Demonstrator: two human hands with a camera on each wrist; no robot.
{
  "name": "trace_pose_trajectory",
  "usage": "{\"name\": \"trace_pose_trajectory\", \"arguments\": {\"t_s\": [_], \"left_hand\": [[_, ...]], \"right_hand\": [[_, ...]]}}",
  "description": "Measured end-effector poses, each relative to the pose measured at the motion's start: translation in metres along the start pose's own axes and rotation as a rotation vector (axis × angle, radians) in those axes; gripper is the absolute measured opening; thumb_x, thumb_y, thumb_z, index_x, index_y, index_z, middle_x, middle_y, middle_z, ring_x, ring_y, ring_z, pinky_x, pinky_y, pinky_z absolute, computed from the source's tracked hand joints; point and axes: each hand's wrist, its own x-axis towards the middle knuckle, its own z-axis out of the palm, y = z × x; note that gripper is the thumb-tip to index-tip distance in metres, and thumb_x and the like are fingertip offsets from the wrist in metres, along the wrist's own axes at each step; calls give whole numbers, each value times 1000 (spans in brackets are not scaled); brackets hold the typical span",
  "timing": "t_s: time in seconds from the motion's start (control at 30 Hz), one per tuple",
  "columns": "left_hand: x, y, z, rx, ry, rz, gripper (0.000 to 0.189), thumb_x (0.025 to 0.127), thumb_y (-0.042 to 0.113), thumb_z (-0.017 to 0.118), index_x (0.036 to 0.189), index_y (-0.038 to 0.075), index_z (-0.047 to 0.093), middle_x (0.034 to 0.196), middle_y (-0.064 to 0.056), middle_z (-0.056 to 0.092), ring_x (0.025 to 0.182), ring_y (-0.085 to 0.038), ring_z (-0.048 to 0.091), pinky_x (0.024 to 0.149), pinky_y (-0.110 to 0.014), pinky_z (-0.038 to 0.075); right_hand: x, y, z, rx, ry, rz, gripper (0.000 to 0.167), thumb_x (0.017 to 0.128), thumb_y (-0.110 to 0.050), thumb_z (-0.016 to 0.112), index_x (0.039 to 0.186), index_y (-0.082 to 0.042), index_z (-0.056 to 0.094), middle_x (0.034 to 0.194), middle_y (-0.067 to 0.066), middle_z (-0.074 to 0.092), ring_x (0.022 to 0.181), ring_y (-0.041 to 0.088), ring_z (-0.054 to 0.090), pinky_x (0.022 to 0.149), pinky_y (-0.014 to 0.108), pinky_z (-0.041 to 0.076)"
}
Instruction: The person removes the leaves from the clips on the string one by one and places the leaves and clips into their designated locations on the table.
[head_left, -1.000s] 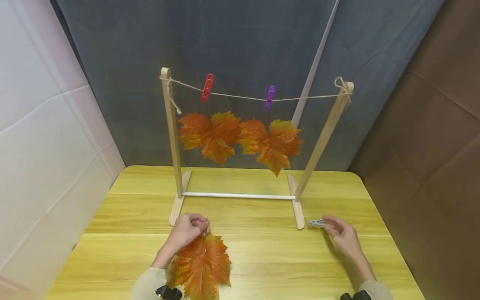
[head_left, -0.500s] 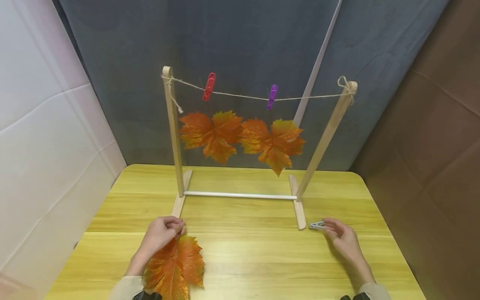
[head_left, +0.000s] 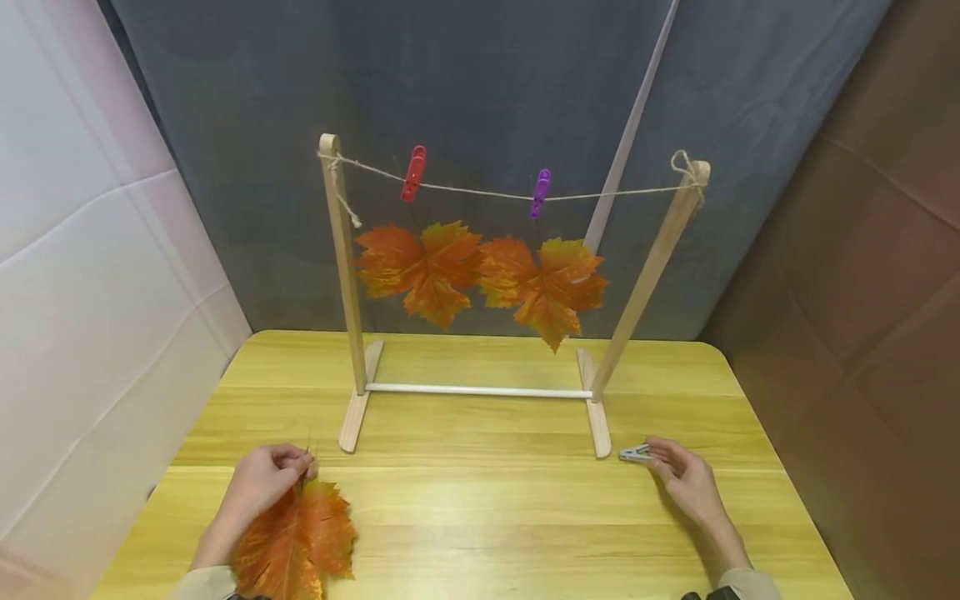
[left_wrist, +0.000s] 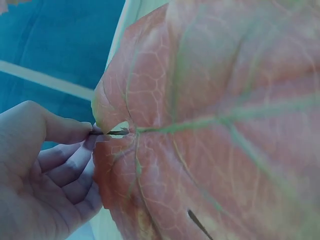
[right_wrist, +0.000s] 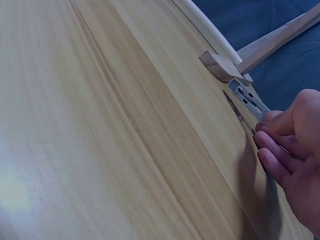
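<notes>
My left hand (head_left: pixel 262 479) pinches the thin stem of an orange artificial maple leaf (head_left: pixel 300 542) at the table's front left. In the left wrist view the leaf (left_wrist: pixel 215 120) fills most of the picture, its stem between thumb and fingertips. On the right, my right hand (head_left: pixel 686 479) holds a grey clothespin (head_left: pixel 634 453) between thumb and fingers, just beside the rack's right foot. The clothespin (right_wrist: pixel 247 99) points away from the fingers in the right wrist view, over the wooden tabletop.
A wooden rack (head_left: pixel 348 283) stands at the back with a string (head_left: pixel 480 193) tied between its posts. A red clothespin (head_left: pixel 414 173) and a purple clothespin (head_left: pixel 540 193) hold two orange leaves (head_left: pixel 543 283) on it. A white rod (head_left: pixel 480 390) joins the rack's feet.
My left hand has moved left across the front of the table, carrying the leaf by its stem. The right hand with the grey clothespin has stayed nearly still.
</notes>
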Motion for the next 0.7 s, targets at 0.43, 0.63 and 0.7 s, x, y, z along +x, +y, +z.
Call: {"name": "trace_pose_trajectory", "arguments": {"t_s": [0.43, 0.63, 0.7], "left_hand": [[9, -38, -10, 88, -12, 7, 23, 95, 16, 62, 100, -3, 74, 82, -6, 72, 68, -16, 55, 60, -30, 44], [17, -47, -13, 122, 12, 62, 19, 95, 12, 60, 94, -4, 72, 74, -4, 66, 61, -16, 51, 56, -30, 41], [18, -48, -13, 137, 40, 90, 17, 94, 11, 61, 91, -3, 71, 75, -6, 67, 62, -17, 51, 56, -31, 41]], "right_hand": [[2, -4, 0, -89, 17, 3, 29, 96, 2, 64, 125, 1, 68, 110, 20, 75, 95, 18, 73, 80, 16, 54], [0, -4, 0, -100, 24, 2, 29, 96, 1, 65, 125, 2, 68, 107, 20, 75, 91, 8, 70, 77, 15, 54], [0, -4, 1, -95, 31, 0, 29, 96, 1, 65, 124, 2, 69, 105, 19, 75, 89, 5, 69, 77, 15, 54]]}}
